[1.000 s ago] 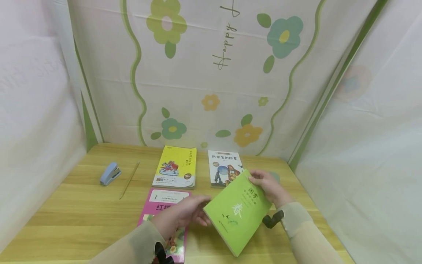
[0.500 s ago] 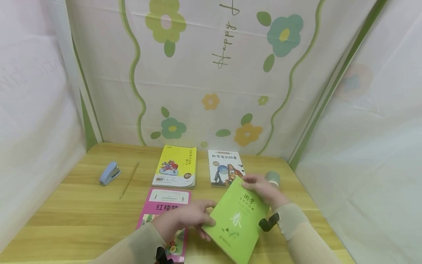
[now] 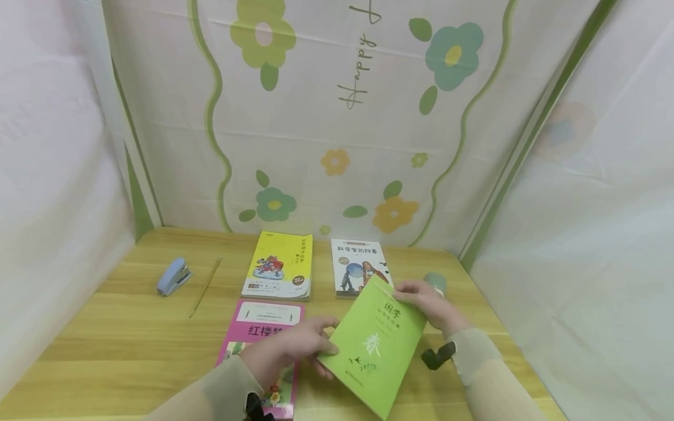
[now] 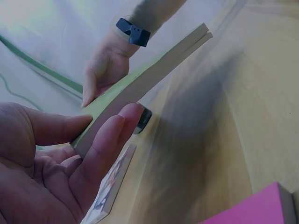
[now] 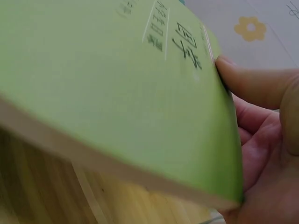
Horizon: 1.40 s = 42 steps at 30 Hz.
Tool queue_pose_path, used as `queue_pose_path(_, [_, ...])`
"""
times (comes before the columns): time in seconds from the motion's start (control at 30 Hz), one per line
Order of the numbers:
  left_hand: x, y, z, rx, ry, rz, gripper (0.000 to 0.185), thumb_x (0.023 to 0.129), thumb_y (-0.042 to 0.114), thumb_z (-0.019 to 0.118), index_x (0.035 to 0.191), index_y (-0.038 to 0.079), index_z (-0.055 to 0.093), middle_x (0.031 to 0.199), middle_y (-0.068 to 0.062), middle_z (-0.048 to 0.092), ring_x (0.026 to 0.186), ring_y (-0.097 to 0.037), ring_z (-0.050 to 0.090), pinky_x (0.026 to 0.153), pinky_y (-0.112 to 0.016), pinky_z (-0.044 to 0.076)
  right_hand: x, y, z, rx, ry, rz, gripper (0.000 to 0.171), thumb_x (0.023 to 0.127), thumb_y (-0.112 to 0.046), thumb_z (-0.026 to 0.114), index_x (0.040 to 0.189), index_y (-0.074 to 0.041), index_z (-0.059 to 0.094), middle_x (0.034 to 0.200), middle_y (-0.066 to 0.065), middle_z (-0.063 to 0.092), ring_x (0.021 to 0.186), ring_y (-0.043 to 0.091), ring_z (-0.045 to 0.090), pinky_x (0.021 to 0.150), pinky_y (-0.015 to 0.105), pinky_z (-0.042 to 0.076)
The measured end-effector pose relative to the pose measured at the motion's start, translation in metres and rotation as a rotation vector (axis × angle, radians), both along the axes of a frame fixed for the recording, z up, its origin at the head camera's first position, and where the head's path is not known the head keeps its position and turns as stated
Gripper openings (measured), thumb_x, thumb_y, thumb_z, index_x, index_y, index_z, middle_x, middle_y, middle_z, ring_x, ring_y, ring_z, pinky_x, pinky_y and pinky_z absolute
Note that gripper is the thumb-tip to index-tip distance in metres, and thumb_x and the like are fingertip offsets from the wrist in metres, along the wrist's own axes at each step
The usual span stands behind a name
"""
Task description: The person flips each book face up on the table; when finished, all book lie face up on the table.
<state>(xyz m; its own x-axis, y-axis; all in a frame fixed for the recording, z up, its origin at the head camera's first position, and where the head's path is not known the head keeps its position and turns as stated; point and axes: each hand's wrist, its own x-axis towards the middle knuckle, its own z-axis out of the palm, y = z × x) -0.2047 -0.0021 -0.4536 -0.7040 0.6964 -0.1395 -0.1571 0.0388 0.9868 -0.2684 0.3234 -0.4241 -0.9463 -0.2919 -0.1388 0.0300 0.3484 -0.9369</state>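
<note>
On the wooden table [image 3: 131,345], four books lie.

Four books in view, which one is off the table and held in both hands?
The green book. The left hand and right hand grip its opposite edges, while the yellow book, white book and pink book lie flat.

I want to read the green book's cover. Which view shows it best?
The head view: the green book shows its whole cover. The right wrist view shows it close, slanted and partly cropped; the left wrist view shows only its page edge.
</note>
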Motion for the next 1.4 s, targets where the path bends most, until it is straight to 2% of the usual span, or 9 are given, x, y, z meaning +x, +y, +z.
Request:
queue_pose_path(0.13, [-0.003,-0.004,0.001,0.004,-0.01,0.031,0.04,0.089,-0.003,0.061,0.128,0.0,0.054,0.088,-0.022,0.071,0.064,-0.037,0.07,0.055,-0.041,0.06,0.001,0.013,-0.004,-0.017,0.014,0.027,0.022,0.097,-0.019,0.063,0.102,0.003,0.065,0.087,0.01,0.068,0.071,0.019,0.065,0.066,0.034,0.057])
queue_pose_path(0.33, [-0.006,-0.004,-0.001,0.017,-0.038,0.07,0.045,0.089,-0.002,0.061,0.132,-0.001,0.051,0.089,-0.022,0.071,0.066,-0.037,0.07,0.057,-0.04,0.061,0.006,0.027,-0.011,-0.152,-0.055,0.035,0.023,0.101,-0.016,0.056,0.106,0.005,0.063,0.098,0.012,0.069,0.086,0.024,0.068,0.083,0.045,0.056])
queue_pose_path(0.6, [-0.004,0.001,-0.006,0.059,-0.107,0.116,0.042,0.089,-0.003,0.059,0.13,-0.004,0.05,0.093,-0.024,0.07,0.07,-0.04,0.07,0.06,-0.04,0.061,0.014,0.024,-0.017,-0.289,-0.096,-0.065,0.015,0.102,-0.011,0.052,0.107,0.002,0.058,0.103,0.009,0.068,0.095,0.022,0.068,0.086,0.038,0.056])
queue_pose_path(0.7, [-0.002,0.004,-0.009,0.045,-0.122,0.111,0.037,0.09,-0.001,0.06,0.126,-0.003,0.051,0.093,-0.023,0.07,0.071,-0.039,0.071,0.06,-0.039,0.061,0.014,0.018,-0.02,-0.242,-0.082,-0.164,0.022,0.101,-0.013,0.056,0.112,0.007,0.055,0.107,0.015,0.066,0.096,0.024,0.067,0.085,0.037,0.056])
queue_pose_path(0.8, [0.0,0.007,-0.012,0.007,-0.088,0.094,0.029,0.089,0.001,0.061,0.117,-0.003,0.052,0.09,-0.021,0.071,0.07,-0.037,0.071,0.059,-0.039,0.061,0.014,0.012,-0.021,-0.162,-0.05,-0.257,0.043,0.1,-0.017,0.059,0.127,0.014,0.047,0.126,0.025,0.055,0.108,0.03,0.061,0.09,0.038,0.054])
queue_pose_path(0.9, [0.001,0.009,-0.014,-0.051,-0.044,0.07,0.024,0.088,0.001,0.062,0.11,-0.003,0.055,0.088,-0.019,0.071,0.068,-0.036,0.07,0.057,-0.04,0.06,0.012,0.006,-0.02,-0.109,-0.026,-0.314,0.054,0.099,-0.018,0.06,0.134,0.018,0.04,0.135,0.031,0.044,0.116,0.036,0.055,0.094,0.041,0.052])
queue_pose_path(1.17, [0.007,0.005,-0.017,-0.208,-0.008,-0.042,0.017,0.087,0.011,0.068,0.097,0.0,0.061,0.078,-0.024,0.068,0.062,-0.036,0.068,0.054,-0.044,0.06,-0.002,-0.009,-0.023,-0.039,-0.024,-0.346,0.047,0.095,-0.014,0.065,0.128,0.016,0.048,0.113,0.023,0.061,0.091,0.028,0.067,0.087,0.045,0.056])
queue_pose_path(1.27, [0.008,0.004,-0.018,-0.221,-0.023,-0.075,0.017,0.088,0.013,0.067,0.097,0.0,0.062,0.079,-0.025,0.068,0.064,-0.036,0.069,0.056,-0.042,0.06,-0.005,-0.012,-0.026,-0.015,-0.047,-0.328,0.041,0.094,-0.013,0.066,0.121,0.013,0.053,0.107,0.02,0.062,0.087,0.028,0.067,0.086,0.047,0.056])
queue_pose_path(1.4, [0.008,0.004,-0.02,-0.21,-0.044,-0.072,0.018,0.088,0.013,0.067,0.096,-0.003,0.061,0.079,-0.025,0.068,0.066,-0.036,0.07,0.056,-0.039,0.06,-0.005,-0.015,-0.034,0.044,-0.07,-0.332,0.03,0.092,-0.015,0.068,0.111,0.007,0.06,0.102,0.016,0.065,0.085,0.027,0.067,0.085,0.046,0.055])
